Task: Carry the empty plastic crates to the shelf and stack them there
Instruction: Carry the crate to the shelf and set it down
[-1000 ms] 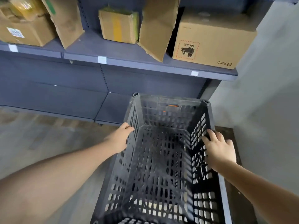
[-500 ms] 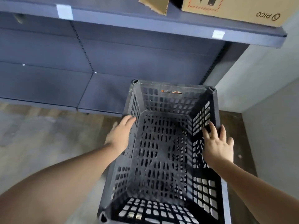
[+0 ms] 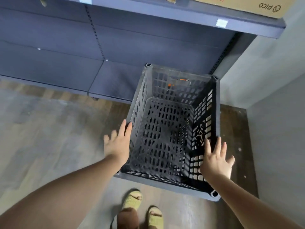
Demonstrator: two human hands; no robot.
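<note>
An empty dark grey slatted plastic crate (image 3: 173, 90) sits low in front of me, its far end over the bottom board of the blue-grey shelf (image 3: 113, 78) and its near end above the floor. My left hand (image 3: 118, 144) lies flat against the outside of the crate's left wall with the fingers spread. At the near right rim my right hand (image 3: 216, 161) is also spread, fingertips on the wall. Neither hand is closed around the crate. A small orange mark shows on the crate's far wall.
An upper shelf board (image 3: 165, 12) carries a cardboard box (image 3: 247, 4) at the top right. A grey wall (image 3: 272, 113) stands close on the right. My feet in yellow sandals (image 3: 132, 200) are on the grey floor just behind the crate.
The crate has dropped lower and farther from me, toward the bottom shelf board. Both hands have uncurled from its rims, and their fingers now spread against the sides.
</note>
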